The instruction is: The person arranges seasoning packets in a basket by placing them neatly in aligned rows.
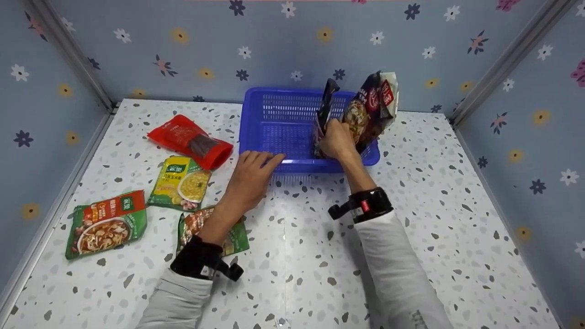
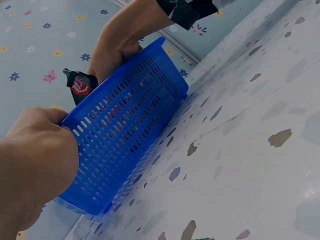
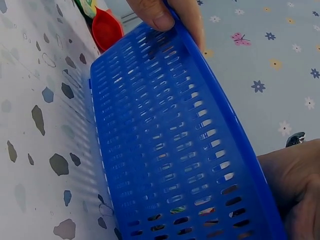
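Observation:
A blue plastic basket (image 1: 265, 165) stands near the back wall. My left hand (image 1: 251, 179) grips its near rim, with the thumb (image 3: 162, 21) outside the wall and the fingers over the edge. Down inside the basket's right half is my right hand (image 1: 339, 139), bent at the wrist, between two dark food packets. One packet (image 1: 325, 107) stands nearly edge-on at the hand's left. The other, a black packet with a food picture (image 1: 356, 118) and red-and-white top, leans upright at the right end. My right fingertips are hidden, so I cannot tell what they hold.
Left of the basket lie a red pouch (image 1: 185, 139) with a dark window, a yellow-green soup packet (image 1: 178, 183) and a red-green packet (image 1: 109, 224). Another green packet (image 1: 235, 237) lies partly under my left forearm. Flowered walls enclose the speckled table (image 1: 311, 274).

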A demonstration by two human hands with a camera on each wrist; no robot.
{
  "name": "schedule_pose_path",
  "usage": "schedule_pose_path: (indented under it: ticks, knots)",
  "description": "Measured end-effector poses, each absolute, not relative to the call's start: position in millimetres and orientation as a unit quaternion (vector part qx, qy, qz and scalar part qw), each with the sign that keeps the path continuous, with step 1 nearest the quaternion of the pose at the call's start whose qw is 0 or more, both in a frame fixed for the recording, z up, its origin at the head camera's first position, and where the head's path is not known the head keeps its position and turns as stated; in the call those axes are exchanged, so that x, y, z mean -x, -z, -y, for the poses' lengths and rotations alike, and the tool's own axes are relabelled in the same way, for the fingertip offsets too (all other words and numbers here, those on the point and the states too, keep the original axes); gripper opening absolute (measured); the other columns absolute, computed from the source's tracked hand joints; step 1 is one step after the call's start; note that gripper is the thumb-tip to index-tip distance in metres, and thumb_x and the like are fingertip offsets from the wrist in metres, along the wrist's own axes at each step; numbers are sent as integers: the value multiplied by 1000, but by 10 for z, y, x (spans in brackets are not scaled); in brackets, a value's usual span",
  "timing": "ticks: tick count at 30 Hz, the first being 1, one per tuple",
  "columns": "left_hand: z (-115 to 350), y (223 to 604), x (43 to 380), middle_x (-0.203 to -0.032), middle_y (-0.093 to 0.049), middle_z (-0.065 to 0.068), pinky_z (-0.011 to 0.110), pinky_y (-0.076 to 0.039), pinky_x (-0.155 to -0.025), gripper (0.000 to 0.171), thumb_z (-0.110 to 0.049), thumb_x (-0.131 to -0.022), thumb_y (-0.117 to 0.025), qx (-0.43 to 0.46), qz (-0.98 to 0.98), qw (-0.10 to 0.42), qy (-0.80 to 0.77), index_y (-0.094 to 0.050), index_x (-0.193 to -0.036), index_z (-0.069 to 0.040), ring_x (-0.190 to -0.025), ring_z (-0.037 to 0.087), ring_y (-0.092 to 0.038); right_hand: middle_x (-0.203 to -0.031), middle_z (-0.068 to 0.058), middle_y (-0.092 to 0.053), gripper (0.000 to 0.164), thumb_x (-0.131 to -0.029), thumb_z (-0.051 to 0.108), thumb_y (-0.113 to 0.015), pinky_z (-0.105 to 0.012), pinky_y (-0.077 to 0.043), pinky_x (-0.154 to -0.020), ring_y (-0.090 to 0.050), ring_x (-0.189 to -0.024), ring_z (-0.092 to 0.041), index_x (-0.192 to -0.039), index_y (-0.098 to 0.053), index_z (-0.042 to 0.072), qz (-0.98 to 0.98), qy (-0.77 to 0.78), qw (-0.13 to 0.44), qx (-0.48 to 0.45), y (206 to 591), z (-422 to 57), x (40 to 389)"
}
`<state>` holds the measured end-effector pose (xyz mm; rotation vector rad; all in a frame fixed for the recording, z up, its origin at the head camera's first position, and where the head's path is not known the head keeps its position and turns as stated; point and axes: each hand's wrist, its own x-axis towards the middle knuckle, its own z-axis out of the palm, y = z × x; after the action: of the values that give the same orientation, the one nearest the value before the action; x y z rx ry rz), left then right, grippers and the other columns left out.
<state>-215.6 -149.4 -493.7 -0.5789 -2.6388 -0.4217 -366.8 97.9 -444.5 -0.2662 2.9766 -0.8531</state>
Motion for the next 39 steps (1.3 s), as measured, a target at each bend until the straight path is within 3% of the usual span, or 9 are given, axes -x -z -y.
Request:
schedule_pose_path:
  ticks: [3,8,15,28,35,39]
  knots:
    - [1496,4941,2155,-141,-74,13,53,-48,-114,53,-3,-107,-68,209,943,207,154,-63,-157,-19,-129,36,-68,-77,-5,-49,29,-106,19,-70,-43,-47,-64,-58,-73,-30,-84,-52,13,-958,270,20,92,4476,-982,3699]
    - [1492,4944,2158,-140,-75,13,53,-48,-114,52,-3,-107,-67,208,943,205,157,-64,-157,-19,-130,37,-68,-80,-6,-52,32,-109,28,-68,-45,-49,-67,-60,-76,-31,-86,-53,12,-957,273,28,95,4503,-995,3720]
    - [1506,4932,2138,-139,-75,13,54,-48,-114,50,-3,-109,-66,207,945,202,153,-63,-157,-19,-128,37,-67,-90,-12,-63,15,-102,17,-71,-47,-53,-74,-65,-85,-33,-96,-61,7,-958,267,36,97,4481,-979,3688]
    - [1494,4926,2141,-141,-75,12,54,-48,-116,52,-5,-108,-68,205,947,200,147,-63,-158,-20,-130,35,-68,-88,-13,-62,25,-107,24,-70,-47,-51,-71,-63,-79,-33,-93,-59,6,-958,262,24,111,4440,-1007,3630]
    - [1482,4917,2148,-143,-74,12,54,-49,-116,52,-7,-109,-67,206,948,193,148,-62,-159,-20,-130,36,-68,-100,-21,-73,22,-104,22,-70,-53,-59,-79,-69,-88,-37,-106,-66,1,-963,246,39,103,4456,-1031,3671]
    - [1505,4916,2145,-144,-73,12,53,-48,-116,51,-8,-111,-66,203,950,189,145,-61,-160,-21,-131,35,-67,-98,-22,-74,24,-106,25,-69,-53,-61,-77,-71,-85,-38,-103,-65,2,-961,250,38,111,4455,-1016,3673]
